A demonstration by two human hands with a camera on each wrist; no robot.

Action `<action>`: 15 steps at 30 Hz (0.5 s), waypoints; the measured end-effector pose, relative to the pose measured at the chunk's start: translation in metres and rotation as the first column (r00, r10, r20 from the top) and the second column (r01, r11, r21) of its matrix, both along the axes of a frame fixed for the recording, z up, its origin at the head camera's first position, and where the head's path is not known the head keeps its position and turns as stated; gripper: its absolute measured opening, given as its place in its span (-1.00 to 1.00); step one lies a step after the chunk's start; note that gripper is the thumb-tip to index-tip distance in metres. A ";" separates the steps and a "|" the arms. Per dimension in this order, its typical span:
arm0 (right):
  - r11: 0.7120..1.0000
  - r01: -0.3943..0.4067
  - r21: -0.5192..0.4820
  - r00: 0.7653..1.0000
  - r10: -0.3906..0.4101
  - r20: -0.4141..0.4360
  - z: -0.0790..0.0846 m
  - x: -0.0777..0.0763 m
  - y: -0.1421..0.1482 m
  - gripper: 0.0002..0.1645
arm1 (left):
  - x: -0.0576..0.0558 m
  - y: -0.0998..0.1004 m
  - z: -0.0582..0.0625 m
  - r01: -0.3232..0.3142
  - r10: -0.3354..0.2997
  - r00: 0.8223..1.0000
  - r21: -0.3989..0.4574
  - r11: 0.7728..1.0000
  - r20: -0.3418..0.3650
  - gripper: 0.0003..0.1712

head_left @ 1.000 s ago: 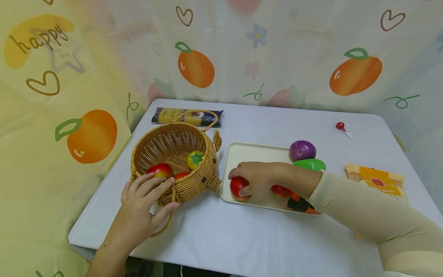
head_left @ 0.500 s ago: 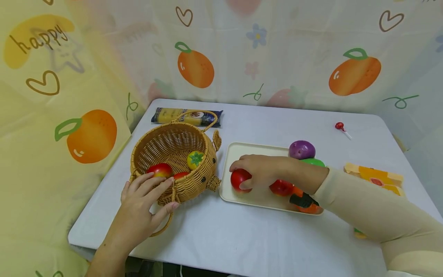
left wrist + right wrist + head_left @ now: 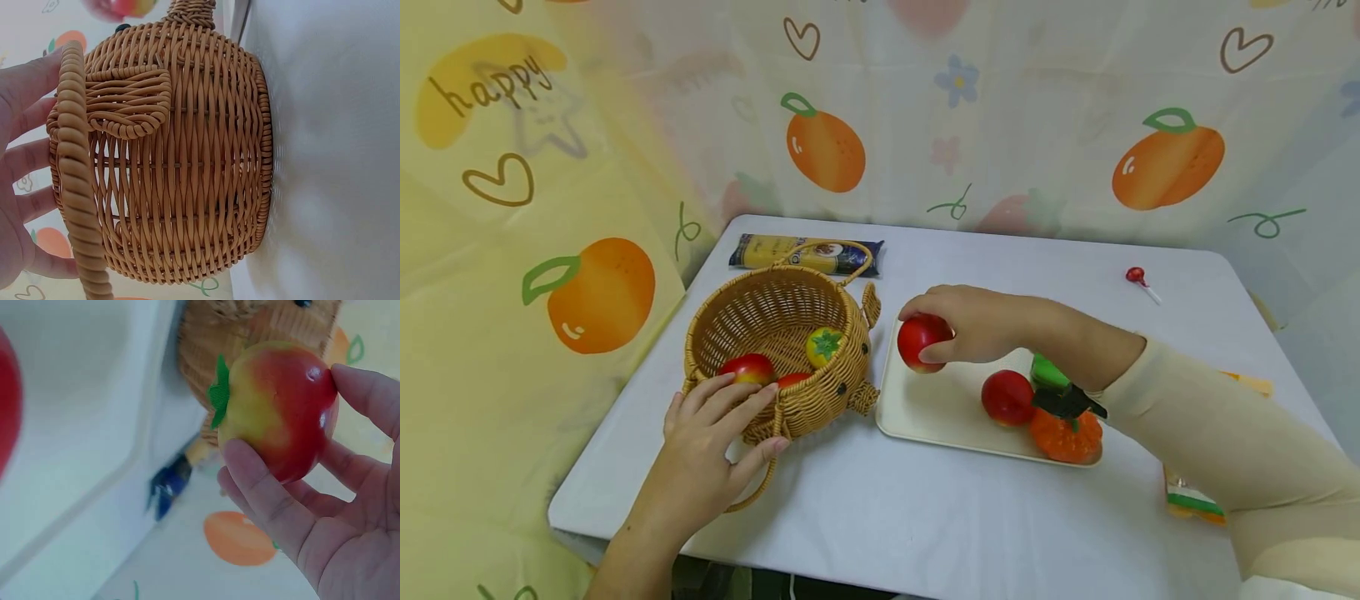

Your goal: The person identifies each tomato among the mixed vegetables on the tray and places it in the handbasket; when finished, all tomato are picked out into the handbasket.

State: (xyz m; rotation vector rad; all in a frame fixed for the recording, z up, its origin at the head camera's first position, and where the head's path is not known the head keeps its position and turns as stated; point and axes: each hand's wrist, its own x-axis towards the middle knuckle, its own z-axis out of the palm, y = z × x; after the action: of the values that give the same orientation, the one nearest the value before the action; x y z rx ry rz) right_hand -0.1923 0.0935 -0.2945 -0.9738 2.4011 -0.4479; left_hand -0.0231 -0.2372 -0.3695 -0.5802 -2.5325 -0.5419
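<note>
My right hand (image 3: 977, 325) holds a red-and-yellow toy apple (image 3: 923, 343) above the left part of a cream tray (image 3: 925, 421). In the right wrist view, fingertips and thumb pinch the apple, whose green leaf shows. My left hand (image 3: 715, 437) rests on the near rim of a wicker basket (image 3: 767, 304), its fingers fairly straight over the edge. Beside that hand, the left wrist view shows a loop handle (image 3: 75, 162). Inside the basket lie a red-yellow fruit (image 3: 748, 367), a yellow fruit with a green top (image 3: 825, 346) and another red one, partly hidden by the rim.
On the tray are another red fruit (image 3: 1007, 397), an orange pumpkin (image 3: 1067, 435) and a green item (image 3: 1047, 372) partly behind my arm. A pasta packet (image 3: 805, 254) lies behind the basket, a lollipop (image 3: 1138, 277) at far right. My sleeve partly covers packets on the right.
My right hand has lifted the apple off the tray, moving up and away from the front edge. More of the pumpkin and the other red fruit shows. My left hand has stayed put.
</note>
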 end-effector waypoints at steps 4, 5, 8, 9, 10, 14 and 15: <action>0.999 0.009 -0.040 1.000 -0.010 -0.026 0.013 -0.004 -0.004 -0.33 | 0.000 0.000 0.000 -0.006 0.006 1.000 -0.003 1.000 0.006 -0.17; 0.999 0.009 -0.053 0.999 -0.011 -0.032 0.017 -0.005 -0.005 -0.33 | 0.000 0.000 0.000 -0.006 0.006 1.000 -0.002 1.000 0.007 -0.17; 0.996 0.008 -0.087 0.998 -0.013 -0.055 0.026 -0.006 -0.012 -0.31 | 0.000 0.000 0.000 -0.005 0.005 1.000 -0.005 1.000 0.011 -0.23; 0.995 0.005 -0.101 0.998 -0.012 -0.061 0.029 -0.007 -0.015 -0.31 | 0.000 -0.001 0.000 -0.005 0.005 1.000 -0.006 1.000 0.014 -0.27; 0.993 0.006 -0.115 0.998 -0.013 -0.061 0.031 -0.008 -0.018 -0.30 | 0.000 -0.001 0.000 -0.004 0.004 1.000 -0.006 1.000 0.017 -0.31; 0.984 0.001 -0.180 0.998 -0.012 -0.060 0.037 -0.009 -0.032 -0.30 | 0.001 -0.002 0.001 -0.014 0.015 0.999 -0.013 1.000 0.036 -0.36; 0.980 -0.002 -0.198 0.998 -0.011 -0.062 0.038 -0.010 -0.036 -0.31 | 0.001 -0.002 0.001 -0.017 0.017 0.999 -0.015 1.000 0.040 -0.36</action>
State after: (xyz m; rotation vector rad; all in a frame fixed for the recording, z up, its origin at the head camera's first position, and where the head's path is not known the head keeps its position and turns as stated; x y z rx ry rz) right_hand -0.2021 0.0577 -0.2568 -1.0818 2.4499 -0.6779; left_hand -0.0217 -0.2392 -0.3688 -0.5579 -2.5787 -0.5345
